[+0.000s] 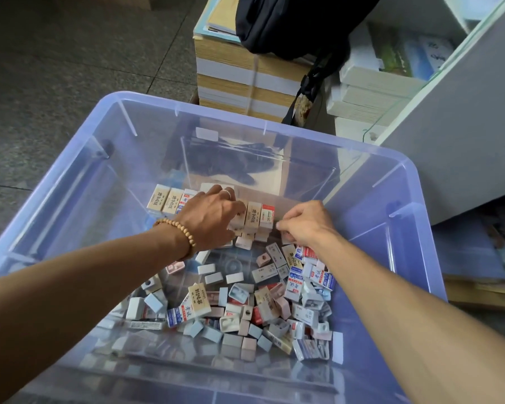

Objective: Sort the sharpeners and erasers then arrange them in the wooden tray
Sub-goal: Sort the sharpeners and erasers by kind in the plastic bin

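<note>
A large clear blue-tinted plastic bin [70, 182] holds a loose pile of boxed erasers and small pastel sharpeners [245, 304]. Along the far side of its floor stands a row of upright boxed erasers [252, 215]. My left hand [210, 215], with a bead bracelet and a ring, reaches into that row; its fingers curl around erasers in the middle, hiding them. My right hand [306, 224] is beside the row's right end, fingers curled and pinching something small that I cannot make out. No wooden tray is visible.
Beyond the bin stand bundled stacks of books [231, 71] with a black bag [289, 21] on top. A white glass-fronted counter [449, 118] with stacked books is at the right. Grey tiled floor lies to the left.
</note>
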`<state>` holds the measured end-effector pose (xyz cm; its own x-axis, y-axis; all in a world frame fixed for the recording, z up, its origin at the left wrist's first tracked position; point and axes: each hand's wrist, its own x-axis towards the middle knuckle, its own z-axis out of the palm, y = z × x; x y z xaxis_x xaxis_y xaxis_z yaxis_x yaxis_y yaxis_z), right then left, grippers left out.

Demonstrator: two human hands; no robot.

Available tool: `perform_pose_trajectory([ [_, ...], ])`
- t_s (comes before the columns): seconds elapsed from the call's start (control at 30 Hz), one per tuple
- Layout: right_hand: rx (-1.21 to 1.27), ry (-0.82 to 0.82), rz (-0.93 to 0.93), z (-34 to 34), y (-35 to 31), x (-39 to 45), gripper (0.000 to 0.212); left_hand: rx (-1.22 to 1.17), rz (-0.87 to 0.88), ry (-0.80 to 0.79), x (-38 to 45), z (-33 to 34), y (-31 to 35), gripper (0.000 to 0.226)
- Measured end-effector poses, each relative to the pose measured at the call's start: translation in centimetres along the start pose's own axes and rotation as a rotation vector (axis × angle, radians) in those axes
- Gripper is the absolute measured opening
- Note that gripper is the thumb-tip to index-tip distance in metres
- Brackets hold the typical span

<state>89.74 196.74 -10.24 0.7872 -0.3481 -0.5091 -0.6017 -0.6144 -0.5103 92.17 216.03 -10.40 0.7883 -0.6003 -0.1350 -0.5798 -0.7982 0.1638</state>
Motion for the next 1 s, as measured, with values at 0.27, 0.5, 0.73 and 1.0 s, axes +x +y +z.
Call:
perform_pose_trajectory([
  [0.27, -0.644, -0.454, -0.319, -1.1, 1.0, -2.7, 0.071, -0.293, 0.102, -0.411, -2.4, 0.4, 2.5, 0.046],
  [0.5, -0.975, -0.546, -0.363, 0.0, 1.6, -2.6, 0.114, -0.309, 0.089, -0.699, -3.7, 1.4, 1.5, 0.073],
  [0.73, -0.889, -0.681, -0.301, 0.3, 0.4, -3.2, 0.105, -0.273, 0.092, -0.743, -4.1, 1.6, 1.4, 0.076],
  [1.0, -0.879, -0.651, -0.293, -0.7, -0.1, -2.8, 0.078, -0.543, -0.001, -0.670, -3.7, 2.6, 1.3, 0.059],
])
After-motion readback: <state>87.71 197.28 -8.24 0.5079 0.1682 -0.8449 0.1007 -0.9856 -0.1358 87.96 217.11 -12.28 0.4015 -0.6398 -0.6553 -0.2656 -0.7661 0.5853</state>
